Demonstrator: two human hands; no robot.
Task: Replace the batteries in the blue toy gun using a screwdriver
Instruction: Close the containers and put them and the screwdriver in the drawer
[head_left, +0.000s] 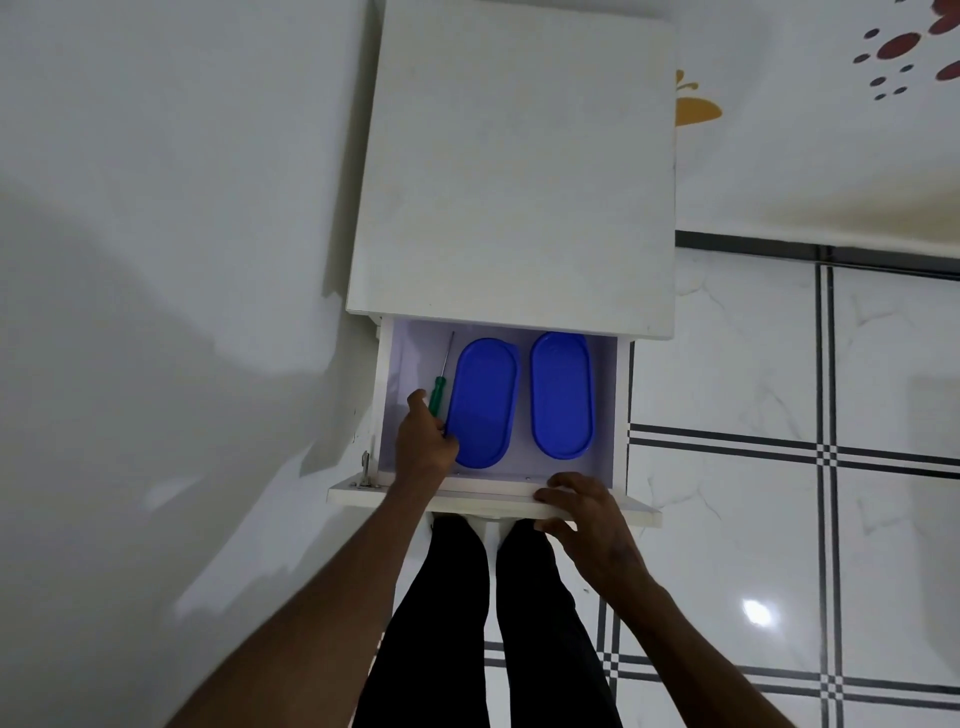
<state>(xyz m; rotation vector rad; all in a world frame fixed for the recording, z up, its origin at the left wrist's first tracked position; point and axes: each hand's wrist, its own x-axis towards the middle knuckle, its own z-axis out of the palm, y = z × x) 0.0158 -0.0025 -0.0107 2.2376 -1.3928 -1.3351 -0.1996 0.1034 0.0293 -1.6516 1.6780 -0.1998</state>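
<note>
A white cabinet (511, 171) is seen from above, its drawer (621, 415) pulled out toward the person. Inside the drawer a screwdriver (440, 387) with a green handle is laid along the left side, its thin shaft pointing toward the back. Just beside it, to the right, two blue oval lids (483, 402) lie flat, side by side and slightly apart, the right lid (562, 395) set a little further back.

The left hand (423, 447) is reached into the drawer, and its fingers are curled at the lower end of the green handle; the grip is narrow and closed around the screwdriver, though how firmly it is held cannot be told. The right hand (587, 512) is placed on the drawer front (488, 499), fingers bent over its top edge and the thumb underneath, so the panel is gripped.

Black trouser legs (519, 623) are seen below the drawer, over a white tiled floor (779, 493) with dark lines. The toy gun is not seen in this view.
</note>
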